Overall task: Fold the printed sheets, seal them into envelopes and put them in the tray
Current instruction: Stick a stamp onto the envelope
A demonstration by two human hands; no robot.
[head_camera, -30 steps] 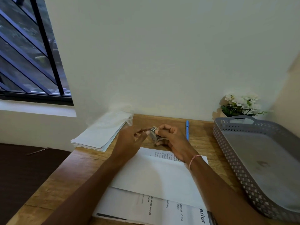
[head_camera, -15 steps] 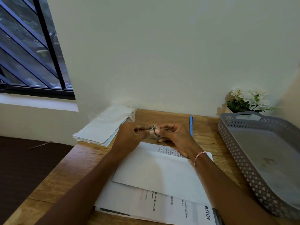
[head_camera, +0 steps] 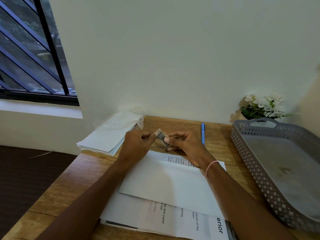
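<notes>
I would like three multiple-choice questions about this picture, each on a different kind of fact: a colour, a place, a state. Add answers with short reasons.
1. The tray is: A) grey B) red C) green.
2. The pen lies: A) in the tray B) on the table, right of the right hand C) on a chair.
3. The small grey object is: A) flat on the table B) pinched between left hand and right hand C) in the tray.
Answers: 1 A: its lattice wall is grey. 2 B: it lies on wood between hand and tray. 3 B: fingertips of both hands hold it.
</notes>
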